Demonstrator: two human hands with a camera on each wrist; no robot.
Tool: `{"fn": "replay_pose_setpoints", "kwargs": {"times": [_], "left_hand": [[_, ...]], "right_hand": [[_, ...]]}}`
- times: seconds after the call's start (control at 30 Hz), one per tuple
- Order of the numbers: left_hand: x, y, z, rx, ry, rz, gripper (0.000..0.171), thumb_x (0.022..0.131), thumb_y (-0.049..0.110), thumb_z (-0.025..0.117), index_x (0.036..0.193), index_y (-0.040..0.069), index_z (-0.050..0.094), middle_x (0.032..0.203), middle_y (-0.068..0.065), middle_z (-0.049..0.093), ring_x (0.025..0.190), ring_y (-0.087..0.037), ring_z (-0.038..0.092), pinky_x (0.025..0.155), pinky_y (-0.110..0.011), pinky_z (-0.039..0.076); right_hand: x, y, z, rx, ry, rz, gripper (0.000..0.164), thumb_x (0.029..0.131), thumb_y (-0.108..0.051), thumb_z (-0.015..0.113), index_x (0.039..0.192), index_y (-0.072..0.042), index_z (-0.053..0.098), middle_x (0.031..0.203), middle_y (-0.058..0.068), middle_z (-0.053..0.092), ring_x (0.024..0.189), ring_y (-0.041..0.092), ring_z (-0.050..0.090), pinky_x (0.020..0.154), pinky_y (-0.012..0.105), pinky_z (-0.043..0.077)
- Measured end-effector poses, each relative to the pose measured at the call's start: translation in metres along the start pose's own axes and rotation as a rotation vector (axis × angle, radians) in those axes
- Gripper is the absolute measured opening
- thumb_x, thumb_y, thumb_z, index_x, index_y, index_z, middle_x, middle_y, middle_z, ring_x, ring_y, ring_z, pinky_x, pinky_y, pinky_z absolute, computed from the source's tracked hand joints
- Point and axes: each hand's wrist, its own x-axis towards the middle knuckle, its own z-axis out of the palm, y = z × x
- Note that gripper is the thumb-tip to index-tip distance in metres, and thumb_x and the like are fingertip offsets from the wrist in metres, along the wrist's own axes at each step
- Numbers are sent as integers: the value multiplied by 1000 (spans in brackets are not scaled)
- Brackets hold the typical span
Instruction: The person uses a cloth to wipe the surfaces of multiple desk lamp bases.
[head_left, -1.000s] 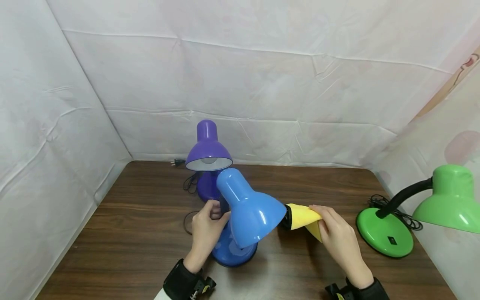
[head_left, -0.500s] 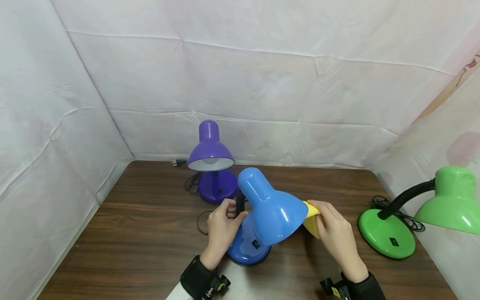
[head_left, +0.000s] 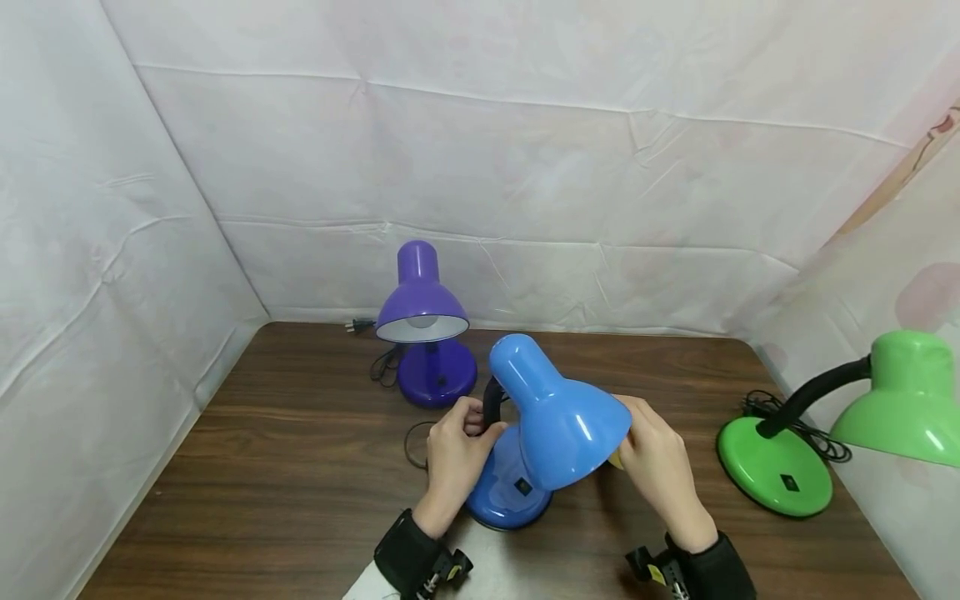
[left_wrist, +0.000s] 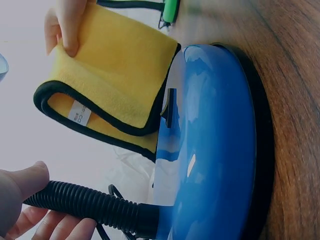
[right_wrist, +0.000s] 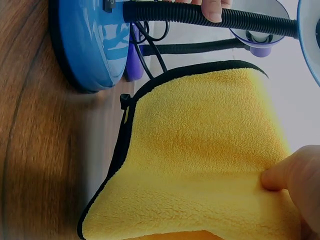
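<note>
A blue desk lamp (head_left: 572, 427) stands in front of me on the wooden table, its shade tilted toward the right. My left hand (head_left: 454, 454) grips the lamp's black ribbed neck (left_wrist: 95, 204). On the right of the shade, my right hand (head_left: 663, 471) pinches a folded yellow cloth (right_wrist: 200, 145) with black edging. The shade hides most of that cloth in the head view. In the left wrist view, the cloth hangs beside the lamp's blue base (left_wrist: 215, 150), which has a black switch (left_wrist: 170, 108).
A purple desk lamp (head_left: 422, 300) stands behind, to the left. At the right edge is a green desk lamp (head_left: 772, 467) with a coiled black cord. White fabric walls (head_left: 480, 167) surround the brown wooden table (head_left: 262, 467).
My left hand and the blue lamp have shifted right, away from the purple lamp. My right hand has come slightly left with the cloth, which is now mostly behind the shade.
</note>
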Motion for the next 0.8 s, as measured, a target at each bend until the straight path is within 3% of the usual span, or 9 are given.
{"fn": "replay_pose_setpoints", "kwargs": {"times": [0.23, 0.47, 0.7, 0.8], "left_hand": [[2, -3, -2, -23, -42, 14, 28, 72, 24, 79, 91, 14, 60, 81, 0, 67, 71, -7, 65, 60, -14, 52], [5, -6, -7, -68, -135, -9, 28, 74, 19, 77, 96, 13, 60, 85, -2, 67, 74, -9, 66, 60, -14, 52], [10, -6, -14, -83, -234, 21, 26, 79, 14, 73, 101, 11, 59, 90, -4, 66, 80, -11, 65, 67, -16, 53], [12, -6, -17, -138, -267, 36, 24, 82, 11, 69, 103, 11, 59, 90, -4, 66, 81, -11, 65, 68, -16, 54]], "right_hand": [[1, -3, 3, -6, -5, 4, 27, 80, 0, 67, 104, -10, 65, 103, 4, 64, 90, 21, 63, 67, 41, 54], [2, -4, 5, -9, 0, -10, 25, 80, 1, 67, 102, -9, 65, 101, 5, 64, 87, 20, 64, 66, 39, 54], [1, -4, 6, -16, -6, -2, 26, 79, 1, 68, 102, -9, 64, 100, 6, 64, 85, 19, 63, 63, 37, 53], [0, -4, 7, -21, -12, 4, 26, 79, 2, 68, 102, -8, 64, 99, 6, 64, 83, 19, 63, 61, 36, 53]]}}
